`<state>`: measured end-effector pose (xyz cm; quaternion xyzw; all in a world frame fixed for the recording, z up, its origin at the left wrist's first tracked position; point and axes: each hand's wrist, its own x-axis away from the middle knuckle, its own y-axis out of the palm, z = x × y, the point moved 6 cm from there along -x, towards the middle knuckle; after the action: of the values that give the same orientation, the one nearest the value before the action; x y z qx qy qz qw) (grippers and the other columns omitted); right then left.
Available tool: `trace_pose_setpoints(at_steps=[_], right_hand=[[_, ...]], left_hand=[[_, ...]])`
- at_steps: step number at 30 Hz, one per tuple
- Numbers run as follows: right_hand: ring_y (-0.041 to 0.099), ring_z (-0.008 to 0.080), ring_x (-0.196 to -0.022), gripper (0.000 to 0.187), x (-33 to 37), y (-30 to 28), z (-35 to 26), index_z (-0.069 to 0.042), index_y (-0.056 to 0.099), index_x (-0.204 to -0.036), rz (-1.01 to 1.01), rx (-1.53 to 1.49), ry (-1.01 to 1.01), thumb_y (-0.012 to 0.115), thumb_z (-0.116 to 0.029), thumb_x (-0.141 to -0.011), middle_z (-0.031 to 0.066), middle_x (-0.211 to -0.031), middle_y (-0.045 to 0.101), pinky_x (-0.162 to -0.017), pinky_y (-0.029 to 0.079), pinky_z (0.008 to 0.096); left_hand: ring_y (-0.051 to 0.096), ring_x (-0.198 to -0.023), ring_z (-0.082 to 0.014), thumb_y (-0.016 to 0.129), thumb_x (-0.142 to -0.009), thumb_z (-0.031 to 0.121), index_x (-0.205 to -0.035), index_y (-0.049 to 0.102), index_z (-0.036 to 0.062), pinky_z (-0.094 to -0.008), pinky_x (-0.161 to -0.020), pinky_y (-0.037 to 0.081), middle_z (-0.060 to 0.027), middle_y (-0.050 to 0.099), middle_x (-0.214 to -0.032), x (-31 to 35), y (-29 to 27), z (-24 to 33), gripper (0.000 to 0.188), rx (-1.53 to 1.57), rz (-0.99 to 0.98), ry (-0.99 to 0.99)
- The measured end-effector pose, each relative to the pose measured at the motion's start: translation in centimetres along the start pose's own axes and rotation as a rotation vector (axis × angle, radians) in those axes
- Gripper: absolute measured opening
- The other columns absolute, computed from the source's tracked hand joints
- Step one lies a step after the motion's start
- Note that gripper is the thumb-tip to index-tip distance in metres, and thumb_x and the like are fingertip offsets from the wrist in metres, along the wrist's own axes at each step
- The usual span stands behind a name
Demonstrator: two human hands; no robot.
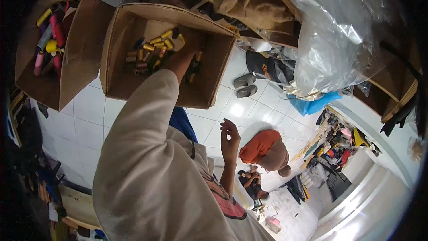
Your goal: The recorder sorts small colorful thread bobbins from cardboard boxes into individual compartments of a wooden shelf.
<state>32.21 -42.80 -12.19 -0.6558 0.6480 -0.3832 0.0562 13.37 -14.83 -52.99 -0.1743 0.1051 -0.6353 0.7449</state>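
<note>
My left hand [192,44] reaches down into an open cardboard box [117,58], close to its right inner wall. Shadow hides its fingers, so whether it grips anything does not show. Small gold-yellow spools [157,40], which look like thread, lie scattered on the box's bottom beside my wrist, a few dark ones among them. A beige sleeve covers that arm up to the wrist. Over the floor to the right of the box, my right hand [229,137] hangs in the air with its fingers loosely bent and apart, holding nothing.
At the left, a second cardboard box [84,44] holds pink, yellow and grey thread cones [55,31]. Clear plastic sheeting [339,35] hangs at upper right from wooden shelving. Grey slippers [245,85] lie on the tiles. Two people [267,151] sit low beyond, near piled scraps [341,147].
</note>
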Motion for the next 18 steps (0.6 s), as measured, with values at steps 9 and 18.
trace_pose_setpoints(at_steps=[9, 18], right_hand=[[0.062, 0.0151, -0.084, 0.025, 0.6, -0.3, 1.2, -0.002, 0.059, -0.114, 0.159, -0.046, 0.053, 0.052, -0.002, -0.090, 0.0087, -0.099, 0.066, -0.071, 0.048, 0.0276], [0.063, 0.0157, -0.087, 0.021, -2.7, -1.1, -6.9, -0.002, 0.061, -0.109, 0.159, -0.027, -0.162, 0.054, -0.002, -0.089, 0.0097, -0.102, 0.066, -0.071, 0.046, 0.0270]], left_hand=[[0.061, -0.073, -0.0336, 0.063, -0.085, 0.023, -0.083, 0.066, 0.0001, -0.0452, -0.062, 0.050, -0.0178, 0.063, -0.082, 3.5, -3.4, 12.4, 0.023, -0.808, -0.591, 0.277], [0.054, -0.069, -0.0188, 0.060, -0.084, 0.056, -0.118, 0.059, 0.0056, -0.0381, -0.059, 0.048, -0.0144, 0.054, -0.087, 4.5, -13.5, 15.3, 0.061, 0.315, -0.651, -0.605]])
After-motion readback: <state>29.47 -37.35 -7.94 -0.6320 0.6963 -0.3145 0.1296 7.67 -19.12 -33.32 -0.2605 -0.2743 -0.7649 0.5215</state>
